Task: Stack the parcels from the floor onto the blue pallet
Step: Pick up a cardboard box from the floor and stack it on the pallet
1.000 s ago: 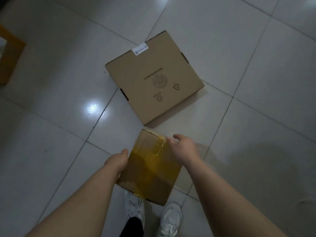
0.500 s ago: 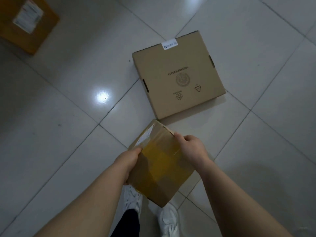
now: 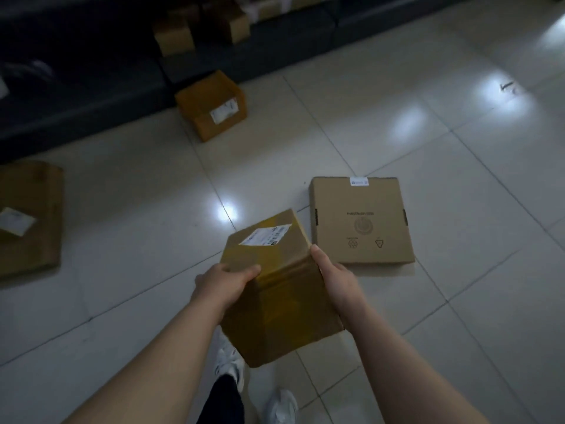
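Cardboard parcel [image 3: 275,289] is off the floor, clamped between left hand [image 3: 223,283] and right hand [image 3: 336,280] on opposite sides, which keeps it steady for carrying. Versus half a second back: it is lifted higher, its label now shows, and the view is raised toward a dark platform [image 3: 91,87], probably the pallet but too dim to confirm. Flat box [image 3: 360,221] stays down.

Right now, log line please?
taped parcel: held above floor | left hand: grips it | right hand: grips it | flat parcel: on floor
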`<state>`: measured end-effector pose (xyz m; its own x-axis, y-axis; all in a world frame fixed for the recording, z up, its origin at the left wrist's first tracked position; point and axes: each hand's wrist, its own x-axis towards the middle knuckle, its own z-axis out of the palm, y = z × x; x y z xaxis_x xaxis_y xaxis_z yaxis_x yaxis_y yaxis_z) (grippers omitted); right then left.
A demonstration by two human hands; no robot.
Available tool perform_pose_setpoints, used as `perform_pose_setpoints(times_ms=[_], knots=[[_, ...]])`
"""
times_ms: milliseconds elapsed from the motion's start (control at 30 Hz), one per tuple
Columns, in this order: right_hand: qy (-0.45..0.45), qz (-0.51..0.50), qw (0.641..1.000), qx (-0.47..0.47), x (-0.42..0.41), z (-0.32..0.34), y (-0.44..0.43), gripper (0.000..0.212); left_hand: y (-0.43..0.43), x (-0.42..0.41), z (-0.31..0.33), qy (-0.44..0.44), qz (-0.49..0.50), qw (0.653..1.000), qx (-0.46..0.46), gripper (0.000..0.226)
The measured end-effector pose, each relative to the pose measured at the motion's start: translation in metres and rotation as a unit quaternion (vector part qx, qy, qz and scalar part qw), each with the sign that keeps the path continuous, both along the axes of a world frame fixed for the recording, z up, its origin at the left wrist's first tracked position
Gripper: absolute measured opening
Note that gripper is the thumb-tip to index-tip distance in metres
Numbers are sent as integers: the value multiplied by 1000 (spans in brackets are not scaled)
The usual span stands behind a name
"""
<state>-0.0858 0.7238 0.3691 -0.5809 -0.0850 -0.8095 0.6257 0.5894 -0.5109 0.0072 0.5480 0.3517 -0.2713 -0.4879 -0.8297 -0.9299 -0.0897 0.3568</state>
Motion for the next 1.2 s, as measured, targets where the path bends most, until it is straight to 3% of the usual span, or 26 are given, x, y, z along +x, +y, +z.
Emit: perform_pose_setpoints(times_ms=[133, 333, 567, 800, 933, 1200], knots=[[15, 56, 997, -44, 22, 90, -32, 103, -28, 40, 95, 48, 49, 997, -41, 90], [30, 158, 983, -84, 72, 208, -95, 76, -66, 126, 225, 109, 146, 979, -94, 94], [37, 262, 954, -141, 165, 303, -193, 63, -122, 256, 333, 173, 292, 927, -160, 76], [31, 369, 916, -156, 290, 353, -299, 90, -179, 399, 393, 163, 397, 878, -213, 76], [17, 422, 892, -159, 368, 371, -358, 86, -216, 486, 406, 192, 456, 842, -215, 76], [-20, 452, 875, -173, 506, 380, -458, 74, -293, 626, 419, 180, 507, 819, -198, 42]])
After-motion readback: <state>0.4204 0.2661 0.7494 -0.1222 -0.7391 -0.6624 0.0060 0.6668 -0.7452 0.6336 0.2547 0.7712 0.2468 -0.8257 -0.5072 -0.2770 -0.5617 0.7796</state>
